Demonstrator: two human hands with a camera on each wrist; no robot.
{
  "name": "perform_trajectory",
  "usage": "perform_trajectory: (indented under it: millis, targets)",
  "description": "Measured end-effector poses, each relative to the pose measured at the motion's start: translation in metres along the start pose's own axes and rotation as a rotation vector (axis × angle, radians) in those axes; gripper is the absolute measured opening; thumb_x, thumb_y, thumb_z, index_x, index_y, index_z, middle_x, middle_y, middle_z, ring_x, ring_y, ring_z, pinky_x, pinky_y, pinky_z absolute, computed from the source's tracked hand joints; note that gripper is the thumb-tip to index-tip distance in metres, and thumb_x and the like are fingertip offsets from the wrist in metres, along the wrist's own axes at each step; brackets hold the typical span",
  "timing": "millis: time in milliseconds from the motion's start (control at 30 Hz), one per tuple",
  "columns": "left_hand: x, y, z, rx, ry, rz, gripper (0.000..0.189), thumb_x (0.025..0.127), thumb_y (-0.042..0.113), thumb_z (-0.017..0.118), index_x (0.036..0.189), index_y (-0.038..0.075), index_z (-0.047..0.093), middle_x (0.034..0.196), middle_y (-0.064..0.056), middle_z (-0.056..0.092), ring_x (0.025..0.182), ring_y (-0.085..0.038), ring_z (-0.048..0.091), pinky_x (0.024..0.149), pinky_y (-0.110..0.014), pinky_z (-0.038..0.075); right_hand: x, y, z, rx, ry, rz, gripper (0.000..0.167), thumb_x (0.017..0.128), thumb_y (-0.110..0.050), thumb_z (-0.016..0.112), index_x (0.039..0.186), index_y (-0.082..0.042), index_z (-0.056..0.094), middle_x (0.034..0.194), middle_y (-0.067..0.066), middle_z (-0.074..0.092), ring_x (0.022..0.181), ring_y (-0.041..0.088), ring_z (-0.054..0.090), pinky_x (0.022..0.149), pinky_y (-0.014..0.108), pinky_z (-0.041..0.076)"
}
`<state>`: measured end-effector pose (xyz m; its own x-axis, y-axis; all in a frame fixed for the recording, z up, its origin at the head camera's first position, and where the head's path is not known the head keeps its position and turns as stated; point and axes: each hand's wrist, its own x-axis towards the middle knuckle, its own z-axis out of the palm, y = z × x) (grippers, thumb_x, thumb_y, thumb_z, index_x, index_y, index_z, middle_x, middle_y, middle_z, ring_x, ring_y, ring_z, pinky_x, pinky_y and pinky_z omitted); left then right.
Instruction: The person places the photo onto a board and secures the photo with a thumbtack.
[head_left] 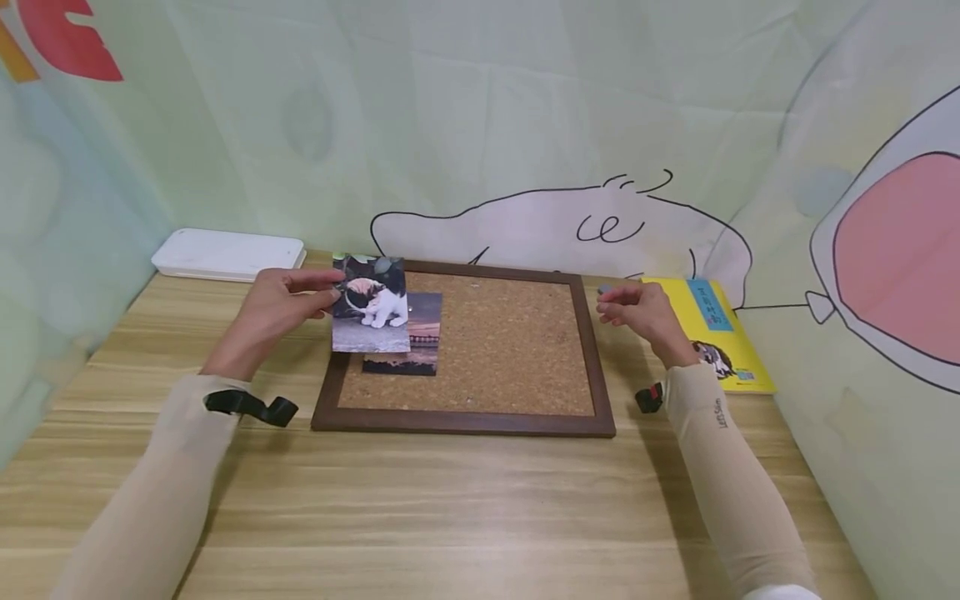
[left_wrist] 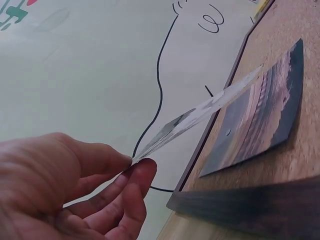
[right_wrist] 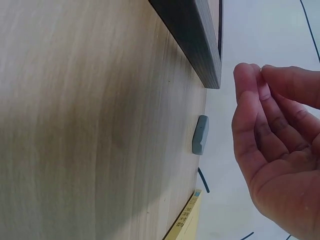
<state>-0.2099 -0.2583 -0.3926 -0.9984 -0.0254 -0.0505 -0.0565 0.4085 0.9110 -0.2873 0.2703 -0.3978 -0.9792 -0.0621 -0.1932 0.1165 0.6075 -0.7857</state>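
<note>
My left hand (head_left: 281, 304) pinches the left edge of a cat photo (head_left: 375, 312) between thumb and fingers. The photo hovers tilted above the left part of a cork board (head_left: 517, 350) with a brown frame. Beneath it, partly covered, a sunset picture (left_wrist: 262, 110) lies on the cork, with a small pin (left_wrist: 228, 132) in it. My right hand (head_left: 637, 312) is raised just right of the board, near the frame's corner. In the right wrist view its thumb and fingertips come together; whether something small sits between them is hidden.
A white case (head_left: 228, 254) lies at the back left. At the right is a yellow book (head_left: 690, 325), and a small grey block (right_wrist: 200, 135) lies on the table between it and the board. Small pins (head_left: 475, 286) show on the cork. A printed curtain (head_left: 480, 125) stands behind.
</note>
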Motion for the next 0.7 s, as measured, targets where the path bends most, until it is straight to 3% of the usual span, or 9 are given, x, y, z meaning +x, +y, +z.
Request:
perform_trajectory:
  millis: [233, 400, 467, 700]
  targets:
    - [0.007, 0.011, 0.016, 0.004, -0.012, 0.005, 0.043, 0.101, 0.018, 0.074, 0.142, 0.005, 0.070, 0.127, 0.003, 0.077, 0.085, 0.006, 0.071, 0.080, -0.016, 0.059, -0.001, -0.002, 0.001, 0.011, -0.013, -0.001, 0.030, 0.104, -0.024, 0.072, 0.127, -0.005, 0.072, 0.128, 0.017, 0.075, 0.099, 0.018, 0.075, 0.092, 0.031, 0.060]
    - [0.013, 0.020, 0.027, -0.026, -0.028, 0.012, 0.043, 0.102, 0.017, 0.073, 0.142, 0.004, 0.069, 0.144, -0.017, 0.070, 0.086, 0.007, 0.071, 0.081, -0.016, 0.060, -0.002, -0.001, 0.002, 0.025, -0.005, 0.001, 0.028, 0.104, -0.023, 0.072, 0.126, -0.005, 0.073, 0.125, 0.015, 0.076, 0.097, 0.017, 0.075, 0.093, 0.034, 0.060]
    - [0.014, 0.023, 0.032, -0.044, -0.036, 0.015, 0.043, 0.102, 0.016, 0.073, 0.142, 0.002, 0.068, 0.146, -0.018, 0.068, 0.086, 0.007, 0.070, 0.081, -0.016, 0.060, -0.002, 0.000, 0.003, 0.027, -0.003, 0.007, 0.027, 0.104, -0.023, 0.072, 0.126, -0.006, 0.073, 0.123, 0.013, 0.077, 0.098, 0.018, 0.075, 0.093, 0.035, 0.060]
    - [0.017, 0.034, 0.048, -0.077, -0.078, 0.024, 0.043, 0.101, 0.015, 0.073, 0.142, 0.002, 0.068, 0.134, -0.013, 0.072, 0.089, 0.007, 0.069, 0.084, -0.017, 0.060, -0.003, -0.007, 0.004, 0.025, 0.014, -0.007, 0.029, 0.103, -0.025, 0.073, 0.125, -0.006, 0.074, 0.119, 0.009, 0.078, 0.105, 0.028, 0.076, 0.095, 0.038, 0.060]
